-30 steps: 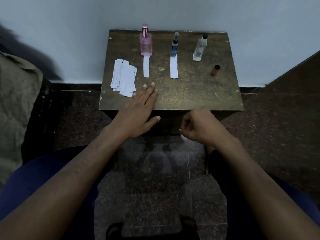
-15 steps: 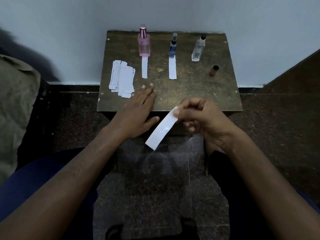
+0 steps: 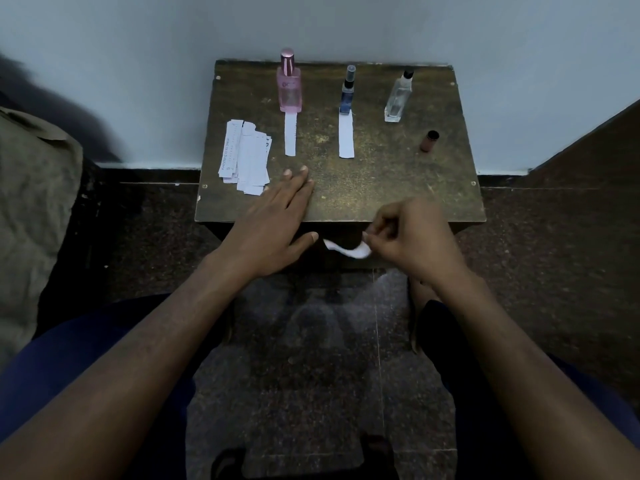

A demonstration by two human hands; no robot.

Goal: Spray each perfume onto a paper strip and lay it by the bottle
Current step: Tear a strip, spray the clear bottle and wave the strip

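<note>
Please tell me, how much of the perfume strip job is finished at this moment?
Done: a strip lies by the pink bottle and one by the blue bottle. In hand: the right hand pinches a paper strip; the left hand rests flat on the table. Left: the clear bottle has no strip yet.

Left hand: left hand (image 3: 273, 223) flat, fingers straight, on the near edge of the worn dark wooden table (image 3: 381, 188), just beside the loose stack of white paper strips (image 3: 246, 157).
Right hand: right hand (image 3: 412, 237) off the table's front edge, pinching a curled white paper strip (image 3: 346, 250).
Back row: tall pink glass perfume bottle (image 3: 289, 86), slim blue spray bottle (image 3: 347, 93), clear glass bottle with black nozzle (image 3: 398, 98).
Laid strips: narrow white strip (image 3: 290, 133) touches the pink bottle; wider white strip (image 3: 346, 135) touches the blue one.
Near clear bottle: small brown cap (image 3: 429, 141).
</note>
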